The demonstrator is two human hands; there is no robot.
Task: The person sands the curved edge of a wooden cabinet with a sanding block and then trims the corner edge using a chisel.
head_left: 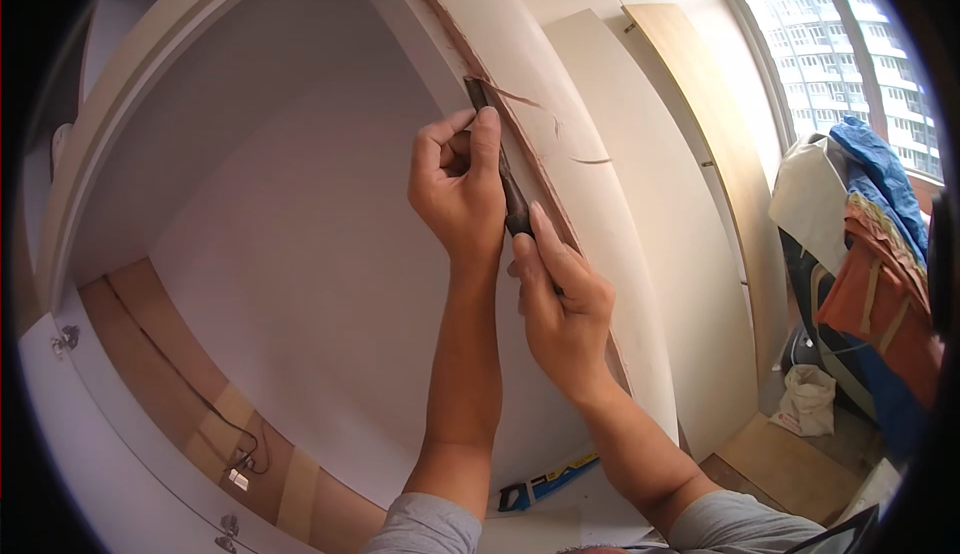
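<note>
A dark, narrow chisel (512, 190) lies along the raw brown edge (527, 131) of a pale cabinet panel (590, 184). My left hand (460, 174) pinches its blade near the upper end, thumb on top and fingers curled. Lower down, my right hand (565, 294) is closed round the handle, which its fingers partly hide. The chisel's tip touches the edge, and a thin curled shaving (520, 101) hangs beside it. Another sliver (591, 161) sticks out over the panel's face.
A hand saw (545, 484) with blue and yellow on it lies below my arms. Cabinet doors with metal hinges (66, 340) are at left. A loose cable (245, 434) hangs by a brown strip. Boards (700, 124) lean on the right wall, near piled cloths (880, 264) and a white bag (806, 399).
</note>
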